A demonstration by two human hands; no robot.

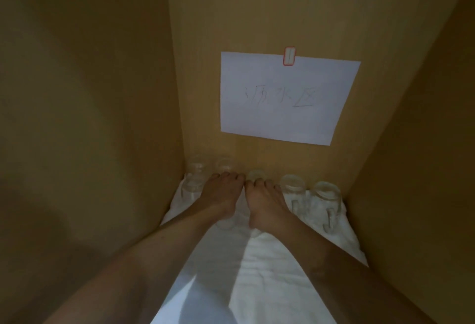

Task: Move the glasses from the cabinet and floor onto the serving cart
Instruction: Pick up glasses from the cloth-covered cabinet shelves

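Observation:
Several clear glass mugs stand in a row on a white cloth at the back of a wooden cabinet. My left hand lies over the second glass from the left, with its fingers curled over the top. My right hand grips the third glass the same way. Both hands hide most of their glasses. The leftmost glass stands free in the corner. Two more mugs with handles stand free to the right. No serving cart is in view.
A white paper sheet with handwriting is taped to the cabinet's back wall above the glasses. Wooden side walls close in on the left and right. The cloth covers the shelf floor up to the front.

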